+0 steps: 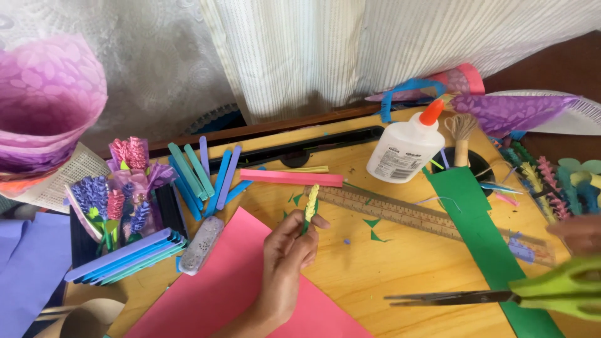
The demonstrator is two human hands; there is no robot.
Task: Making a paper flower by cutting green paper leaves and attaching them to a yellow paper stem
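Green-handled metal scissors [501,296] sit closed in the right hand [579,235]; left hand [287,250] pinches a finished yellow fringed paper stem [311,203]; pink paper sheet [231,281] uncut.

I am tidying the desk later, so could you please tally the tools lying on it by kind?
Glue bottle: 1
Ruler: 1
Scissors, in the right hand: 1
Total: 3
The left hand holds a yellow paper flower stem, not a tool.
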